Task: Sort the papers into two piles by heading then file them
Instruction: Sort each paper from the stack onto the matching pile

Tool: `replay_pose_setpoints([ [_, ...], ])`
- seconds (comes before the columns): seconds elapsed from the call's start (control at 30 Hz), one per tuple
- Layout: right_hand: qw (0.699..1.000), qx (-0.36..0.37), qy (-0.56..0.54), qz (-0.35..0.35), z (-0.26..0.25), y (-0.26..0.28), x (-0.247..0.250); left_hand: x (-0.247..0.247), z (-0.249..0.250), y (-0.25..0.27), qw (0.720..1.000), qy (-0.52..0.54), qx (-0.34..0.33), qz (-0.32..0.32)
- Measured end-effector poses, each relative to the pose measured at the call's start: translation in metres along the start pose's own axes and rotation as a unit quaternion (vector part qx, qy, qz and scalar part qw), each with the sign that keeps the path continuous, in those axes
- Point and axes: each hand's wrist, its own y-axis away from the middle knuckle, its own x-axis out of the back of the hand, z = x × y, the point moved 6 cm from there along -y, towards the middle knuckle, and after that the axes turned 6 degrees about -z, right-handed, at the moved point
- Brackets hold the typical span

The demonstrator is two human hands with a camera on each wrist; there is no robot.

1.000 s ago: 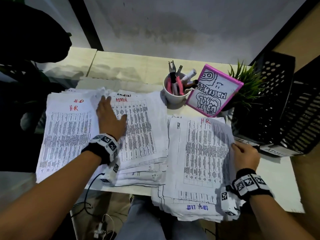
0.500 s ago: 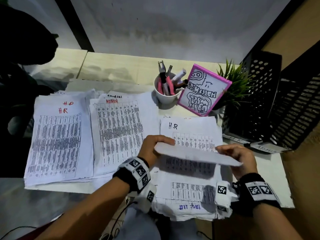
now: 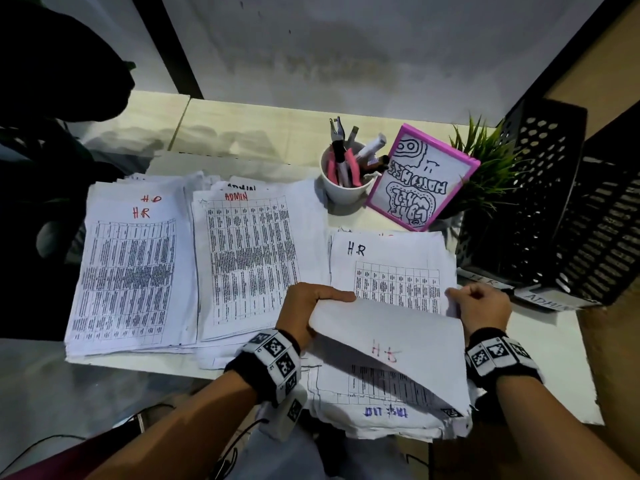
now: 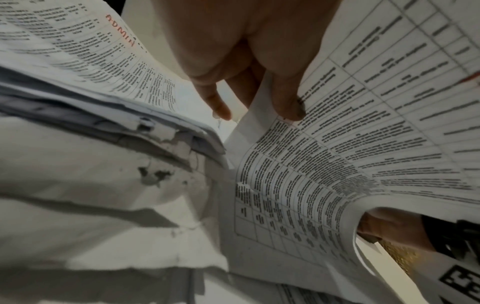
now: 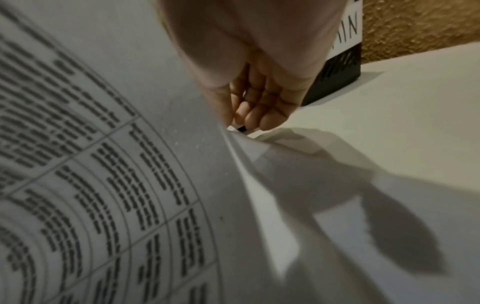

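Note:
Three stacks of printed papers lie on the white table (image 3: 540, 368): an HR pile (image 3: 131, 271) at the left, an ADMIN pile (image 3: 252, 261) in the middle and an unsorted stack (image 3: 391, 265) at the right, topped by a page headed HR. Over that stack a single sheet (image 3: 388, 341) is lifted and curled towards me, a red heading showing through its back. My left hand (image 3: 322, 299) pinches its left edge, my right hand (image 3: 464, 299) its right edge. In the left wrist view thumb and fingers (image 4: 288, 102) clamp the sheet (image 4: 337, 154). The right wrist view shows fingers (image 5: 249, 115) curled at the sheet's (image 5: 103, 185) edge.
A white cup (image 3: 343, 188) of pens and pliers, a pink-framed drawing (image 3: 419, 181) and a small plant (image 3: 485, 174) stand behind the stacks. Black perforated file trays (image 3: 561, 209) labelled HR and ADMIN (image 3: 547, 301) stand at the right. The table's front edge is just under my wrists.
My left hand left the ADMIN pile and joined the right hand at the right stack. Together they lifted the top sheet, which now curls higher towards me, baring an HR page beneath.

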Motion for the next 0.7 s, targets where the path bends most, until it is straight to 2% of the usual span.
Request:
replay_pose_setpoints([
  [0.07,1.0,0.023,0.007,-0.005,-0.003,0.0,0.0,-0.003,0.001,0.002,1.0,-0.021,-0.012,-0.008],
  [0.17,1.0,0.003,-0.009,-0.017,-0.008,0.001,-0.005,-0.004,0.006,0.005,0.993,-0.1,-0.053,-0.016],
  [0.27,0.999,0.01,0.006,-0.031,-0.011,-0.001,-0.012,-0.003,0.01,0.007,0.99,-0.124,-0.065,-0.014],
  [0.47,0.996,0.083,0.038,-0.021,-0.019,0.006,-0.001,-0.002,0.012,0.004,0.988,-0.135,-0.068,-0.023],
  [0.6,0.985,0.158,0.061,0.009,-0.026,0.019,0.012,-0.008,0.013,0.002,0.992,-0.114,-0.053,-0.03],
  [0.7,0.984,0.174,-0.011,0.033,-0.036,0.032,0.026,-0.011,0.015,-0.002,0.992,-0.099,-0.071,-0.023],
])
